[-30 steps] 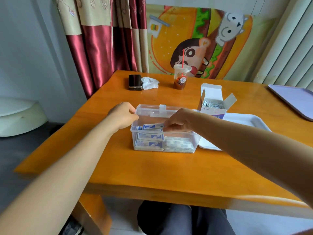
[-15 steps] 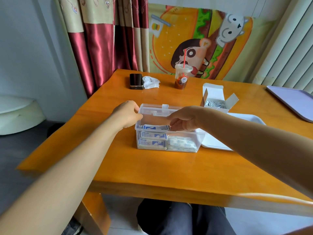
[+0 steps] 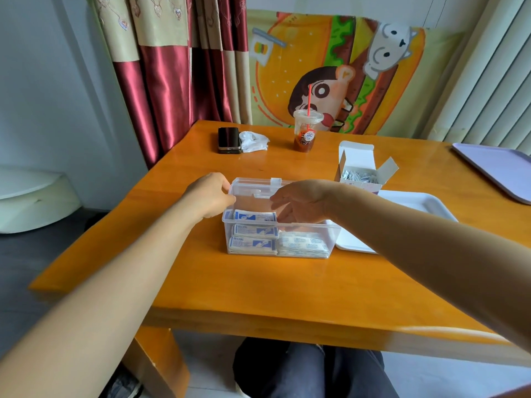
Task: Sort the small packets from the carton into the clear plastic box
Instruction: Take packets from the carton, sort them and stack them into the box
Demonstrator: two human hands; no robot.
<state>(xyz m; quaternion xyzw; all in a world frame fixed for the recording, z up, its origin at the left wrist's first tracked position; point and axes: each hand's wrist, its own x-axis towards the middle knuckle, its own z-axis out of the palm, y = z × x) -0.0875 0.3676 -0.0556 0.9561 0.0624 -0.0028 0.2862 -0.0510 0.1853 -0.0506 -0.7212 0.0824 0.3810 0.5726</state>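
**Item:** small silvery packets (image 3: 359, 177), loose in an open white cardboard carton (image 3: 357, 156). The carton stands upright on the orange wooden desk (image 3: 258, 282), at the far edge of a white plastic tray (image 3: 416, 205).

**Destination:** clear plastic box (image 3: 334, 225), lid up, near centre of the desk. Its left half holds stacked blue-and-white sachets (image 3: 254, 231) and its right half holds flat white sachets (image 3: 304, 245).

**Left hand** (image 3: 211, 193): at the box's far left corner, fingers curled on the wall, apparently steadying it.

**Right hand** (image 3: 298, 205): over the open box, fingers loose and spread, pointing down and left. It holds nothing visible.

**Governing relation:** the carton lies to the right of and beyond the right hand, well apart from it, with its mouth facing up. The packets sit in a band running left to right. The right hand is much the nearer. The left hand is on the box's opposite side.

**Judgement:** the next fetch probably falls to the right hand, reaching right and away.
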